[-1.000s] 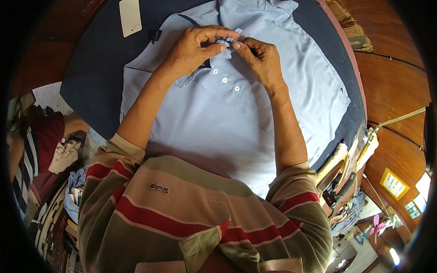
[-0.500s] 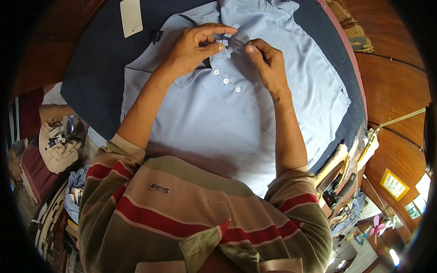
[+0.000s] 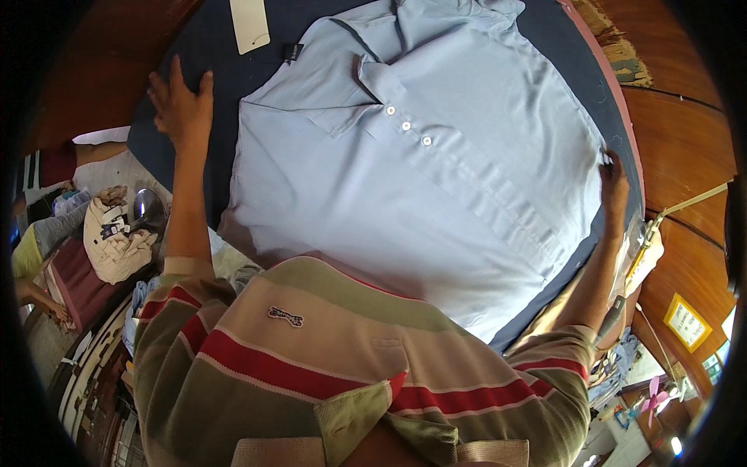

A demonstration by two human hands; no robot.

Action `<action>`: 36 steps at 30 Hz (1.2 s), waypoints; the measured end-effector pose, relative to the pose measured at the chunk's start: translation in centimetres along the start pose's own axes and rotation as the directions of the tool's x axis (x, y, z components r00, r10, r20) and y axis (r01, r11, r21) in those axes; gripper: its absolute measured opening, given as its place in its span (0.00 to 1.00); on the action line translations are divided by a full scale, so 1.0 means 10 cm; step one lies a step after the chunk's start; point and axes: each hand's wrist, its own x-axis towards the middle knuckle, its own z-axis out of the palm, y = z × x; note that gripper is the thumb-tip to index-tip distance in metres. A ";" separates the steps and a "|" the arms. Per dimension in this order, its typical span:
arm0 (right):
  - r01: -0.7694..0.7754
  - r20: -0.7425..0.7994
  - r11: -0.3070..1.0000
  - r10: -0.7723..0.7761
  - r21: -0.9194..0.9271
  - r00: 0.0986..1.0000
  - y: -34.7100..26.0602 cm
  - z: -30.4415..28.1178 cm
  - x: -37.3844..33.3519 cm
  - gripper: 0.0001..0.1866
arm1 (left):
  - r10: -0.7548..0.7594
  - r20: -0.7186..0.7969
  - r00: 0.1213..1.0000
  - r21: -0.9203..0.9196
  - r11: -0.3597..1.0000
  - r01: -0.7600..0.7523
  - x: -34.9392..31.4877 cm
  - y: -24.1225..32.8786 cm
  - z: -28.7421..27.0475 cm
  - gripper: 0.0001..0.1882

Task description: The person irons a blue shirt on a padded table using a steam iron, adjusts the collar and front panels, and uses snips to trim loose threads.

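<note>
Three white buttons sit left of my right grip, on a pale blue shirt lying on the dark-covered bench between it and my left grip. The right one meets the shirt's edge; I cannot tell whether its fingers pinch. The left is splayed, holding nothing, apart from the shirt. I judge light, even handling best, sparing the fabric creases.

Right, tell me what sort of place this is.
Probably a garment workshop: a blue shirt lies spread on a dark table, and cream cloth is heaped at the left.
</note>
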 end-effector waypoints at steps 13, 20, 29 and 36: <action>0.092 -0.295 0.994 -0.069 0.065 0.953 0.19 0.41 -0.53 0.24 | 0.817 0.203 0.539 -0.525 0.556 -0.645 -0.50 0.72 -0.16 0.12; 0.023 -0.378 0.999 -0.013 0.024 0.926 -0.50 0.73 -0.95 0.21 | 0.257 0.314 0.914 -0.467 0.880 -0.087 -0.17 0.65 -0.09 0.15; 0.526 -0.300 0.664 -0.433 0.532 0.850 -2.51 0.61 0.06 0.11 | 0.096 0.244 0.965 -0.399 0.917 0.009 -1.33 -0.07 -0.73 0.20; 0.854 -0.061 0.506 -0.855 0.122 0.515 -3.86 0.78 0.38 0.10 | 0.096 0.221 0.971 -0.523 0.852 0.035 -1.59 -0.13 -1.05 0.18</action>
